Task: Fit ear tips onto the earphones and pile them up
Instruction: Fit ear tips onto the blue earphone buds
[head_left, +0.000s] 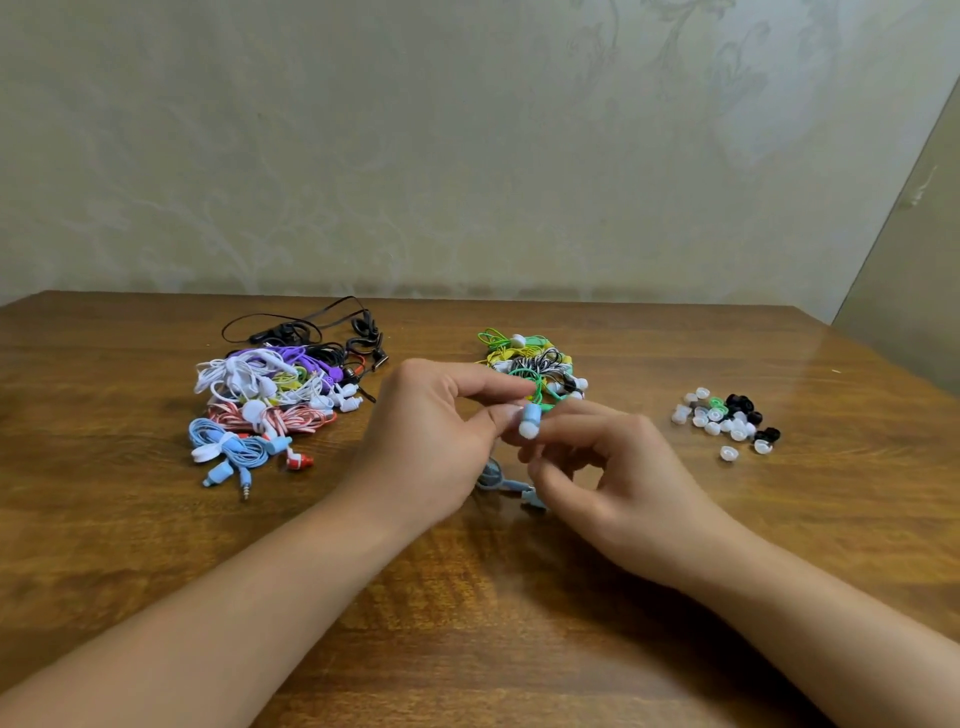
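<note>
Between the hands, left hand pinches the blue earbud, long axis tilted, white ear tip downward; right hand's fingertips pinch that tip. Loose tips lie rightward on the counter, nearer the right hand.
</note>
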